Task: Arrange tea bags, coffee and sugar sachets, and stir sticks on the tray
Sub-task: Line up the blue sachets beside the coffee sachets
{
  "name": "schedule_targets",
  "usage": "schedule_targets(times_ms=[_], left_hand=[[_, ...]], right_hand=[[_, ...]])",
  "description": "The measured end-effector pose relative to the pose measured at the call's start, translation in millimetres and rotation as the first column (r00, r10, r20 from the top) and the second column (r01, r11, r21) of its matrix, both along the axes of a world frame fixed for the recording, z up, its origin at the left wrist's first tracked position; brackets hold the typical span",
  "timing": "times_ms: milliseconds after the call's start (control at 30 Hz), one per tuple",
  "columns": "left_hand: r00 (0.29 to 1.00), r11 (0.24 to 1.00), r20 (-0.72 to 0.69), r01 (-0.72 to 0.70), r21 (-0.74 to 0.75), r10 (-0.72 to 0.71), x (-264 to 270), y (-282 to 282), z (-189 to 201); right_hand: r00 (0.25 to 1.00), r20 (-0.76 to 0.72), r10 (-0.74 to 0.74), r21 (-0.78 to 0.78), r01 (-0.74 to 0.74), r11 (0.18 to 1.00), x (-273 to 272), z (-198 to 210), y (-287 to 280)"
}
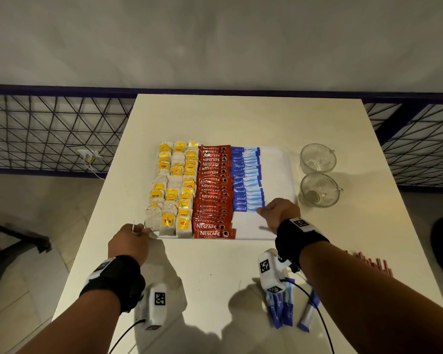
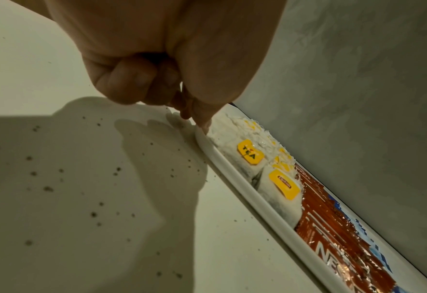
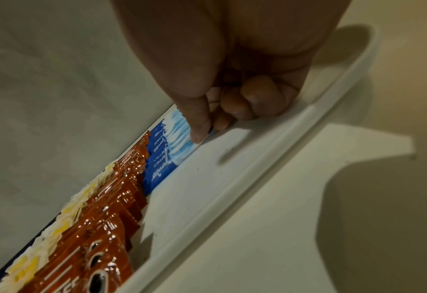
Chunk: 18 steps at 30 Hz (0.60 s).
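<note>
A white tray (image 1: 274, 175) lies on the table. It holds columns of yellow-tagged tea bags (image 1: 173, 190), a row of red coffee sachets (image 1: 211, 190) and a row of blue sugar sachets (image 1: 246, 180); its right strip is bare. My left hand (image 1: 138, 232) pinches the tray's near-left corner, thumb tip on the rim (image 2: 245, 190), other fingers curled. My right hand (image 1: 262, 210) pinches the right end of the nearest blue sugar sachet (image 3: 179, 152) in the row, thumb on top. Red stir sticks (image 1: 374, 264) lie at the table's right edge.
Two glass cups (image 1: 317, 158) (image 1: 319, 189) stand right of the tray. Several loose blue sachets (image 1: 279, 310) lie on the table near me, under my right wrist. A wire fence (image 1: 49, 131) runs behind the table. Dark crumbs dot the tabletop (image 2: 57, 178).
</note>
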<state>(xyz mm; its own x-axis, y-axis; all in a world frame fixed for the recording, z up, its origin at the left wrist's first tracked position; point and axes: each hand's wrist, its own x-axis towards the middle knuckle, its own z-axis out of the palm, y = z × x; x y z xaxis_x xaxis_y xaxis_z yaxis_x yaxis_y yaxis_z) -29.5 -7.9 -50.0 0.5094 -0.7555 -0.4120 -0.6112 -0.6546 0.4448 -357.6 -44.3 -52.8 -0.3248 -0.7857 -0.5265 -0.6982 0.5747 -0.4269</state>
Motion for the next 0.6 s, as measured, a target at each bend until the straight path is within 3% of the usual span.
schedule_targets(times_ms=[333,433,600], left_hand=[[0.999,1.0,0.028,0.018,0.006,-0.018,9.6,4.6,0.8],[0.999,0.999,0.037,-0.017,-0.031,0.018,10.4,7.1,5.4],[0.999,0.993,0.005,-0.036,-0.11,0.037,3.5,10.8,14.6]], right_hand=[[1.0,-0.029,0.013,-0.01,-0.013,1.0,0.7,1.5,-1.0],[0.999,0.019,-0.033,-0.085,0.035,0.996,-0.2,-1.1,-0.4],[0.97,-0.073,0.231,-0.249,-0.242,0.938,7.2,-3.0,-2.6]])
